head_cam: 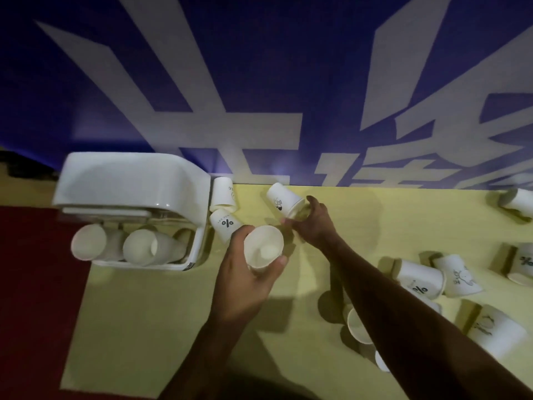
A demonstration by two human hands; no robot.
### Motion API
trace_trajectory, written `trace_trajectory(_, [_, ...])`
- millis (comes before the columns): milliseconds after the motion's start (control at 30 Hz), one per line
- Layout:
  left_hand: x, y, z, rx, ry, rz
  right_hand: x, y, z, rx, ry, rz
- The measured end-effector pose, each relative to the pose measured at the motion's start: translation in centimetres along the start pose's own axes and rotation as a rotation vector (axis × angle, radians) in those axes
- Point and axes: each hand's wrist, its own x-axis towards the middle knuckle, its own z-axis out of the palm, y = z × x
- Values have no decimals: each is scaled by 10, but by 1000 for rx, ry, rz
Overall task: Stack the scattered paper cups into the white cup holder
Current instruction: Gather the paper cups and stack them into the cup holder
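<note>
I am working with two cups in play, and the step in hand, as I judge it, is to nest the far cup into the near one before carrying the pair over to the white cup holder (pixel 132 183). To do that well I should keep the upright cup (pixel 264 248) steady and level with its mouth facing up, turn the tilted cup (pixel 284 200) so its base leads, line the two up on one axis, and slide it in without squeezing, since thin paper walls probably buckle under a hard pinch. My left hand (pixel 245 281) is curled about halfway closed around the upright cup, thumb on the near side and fingers wrapping the far side, so the open rim shows clear above my grip. My right hand (pixel 313 223) reaches just beyond and to the right of the left, its fingers closed on the rim end of the tilted cup, whose base points up and away from me. The holder sits well to the left of my left hand, already carrying stacked cups (pixel 127 246) lying in its tray. Two more printed cups (pixel 226 213) lie between the holder and my left hand, and others are scattered (pixel 432 278) on the yellow table (pixel 173 327) to the right of my right forearm.
</note>
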Motion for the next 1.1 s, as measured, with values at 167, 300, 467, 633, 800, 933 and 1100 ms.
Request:
trace_trajectory(167, [-11, -1, -27, -96, 82, -35, 8, 1, 21, -5, 141, -51])
trace_trajectory(300, [-23, -7, -58, -107, 89, -28, -7, -1, 21, 140, 198, -100])
trace_trajectory(467, [-34, -17, -116, -60, 168, 34, -78, -23, 13, 275, 346, -186])
trace_trajectory(633, [-22, -51, -179, -36, 294, 92, -166, -59, 37, 455, 402, -211])
trace_trajectory(800, [3, -87, -216, 25, 253, 107, -215, -90, 82, 506, 439, -192])
trace_trajectory(933, [30, -118, -220, 70, 116, 67, -236, -115, 110, 554, 471, -233])
trace_trajectory(1100, [54, -148, -209, 122, 10, 6, -243, -139, 131, 502, 447, -319])
